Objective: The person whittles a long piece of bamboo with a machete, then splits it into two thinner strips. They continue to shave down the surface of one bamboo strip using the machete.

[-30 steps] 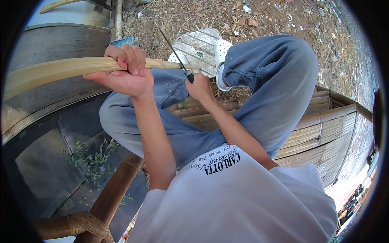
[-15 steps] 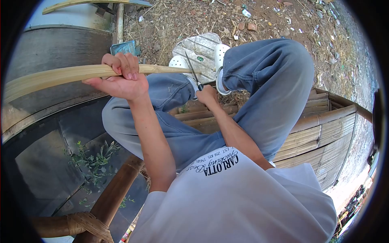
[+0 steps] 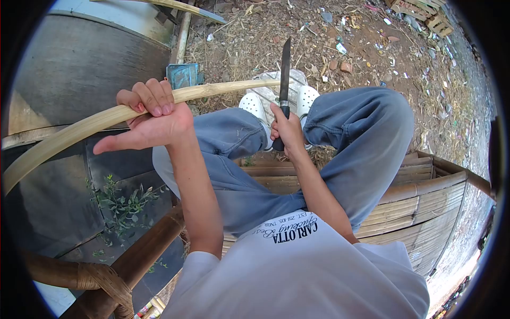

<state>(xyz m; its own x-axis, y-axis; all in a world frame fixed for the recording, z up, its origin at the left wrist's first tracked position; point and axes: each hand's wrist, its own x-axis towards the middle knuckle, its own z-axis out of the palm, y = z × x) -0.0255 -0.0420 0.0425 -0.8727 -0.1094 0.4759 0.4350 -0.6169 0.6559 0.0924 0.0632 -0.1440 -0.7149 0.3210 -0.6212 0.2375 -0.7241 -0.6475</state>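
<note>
My left hand [image 3: 154,114], palm turned up, has its fingers curled over a long pale bamboo strip [image 3: 69,135], with the thumb pointing left. The strip bends from the lower left edge of the view, through that hand, to a narrow end over my feet. In my right hand [image 3: 288,127] is a knife [image 3: 285,69], gripped by its black handle. Its dark blade points up, away from me, and crosses the strip's far end in this view. White clogs [image 3: 254,106] are on my feet, below the strip and the knife.
I sit on a bamboo bench [image 3: 414,194]. A worn pale slab [image 3: 273,80] lies at my feet, a blue container [image 3: 183,76] left of it. Litter covers the dirt ground [image 3: 255,32]. Dark panels [image 3: 48,175] and a green plant [image 3: 125,204] are at left; wooden crates [image 3: 425,13] stand far right.
My right hand has lifted the knife, and the blade now stands nearly upright instead of slanting left. My left hand has shifted slightly left and down, and the strip slopes more steeply.
</note>
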